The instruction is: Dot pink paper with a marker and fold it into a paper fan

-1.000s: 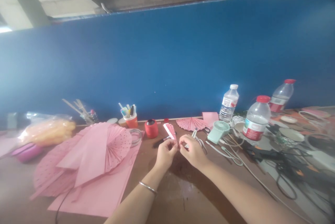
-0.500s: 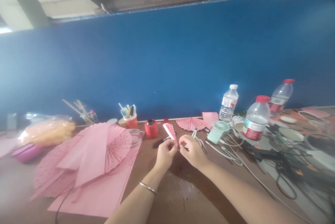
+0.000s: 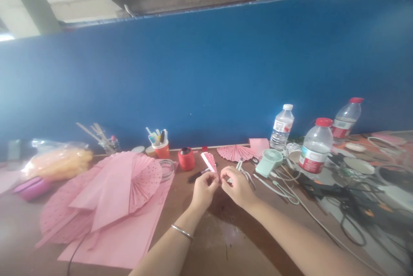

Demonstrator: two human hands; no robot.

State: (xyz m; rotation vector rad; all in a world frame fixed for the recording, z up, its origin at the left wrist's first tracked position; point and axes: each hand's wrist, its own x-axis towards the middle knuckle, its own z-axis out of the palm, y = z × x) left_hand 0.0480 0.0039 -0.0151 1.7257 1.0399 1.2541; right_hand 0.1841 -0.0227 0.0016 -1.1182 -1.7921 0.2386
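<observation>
A small pleated paper fan [image 3: 209, 162], pink with dark dots and folded narrow, points up and away from my fingers. My left hand [image 3: 204, 189] pinches it near the lower end. Close beside, my right hand [image 3: 238, 186] is closed with thumb and fingertips together at that same end; what lies between those fingertips is too small to make out. Behind my hands lies a spread pink pleated fan [image 3: 235, 153]. Dark-handled scissors [image 3: 195, 176] lie partly hidden past my left hand, and a white cable [image 3: 249, 178] curls beyond my right.
Pink fans and paper sheets [image 3: 112, 198] pile at left. Along the back stand a pen cup [image 3: 161, 150], a red round container [image 3: 186, 159] and a water bottle [image 3: 282, 127]. A mint handheld fan [image 3: 269, 163], a larger bottle [image 3: 316, 147] and tangled cables [image 3: 342, 207] crowd the right.
</observation>
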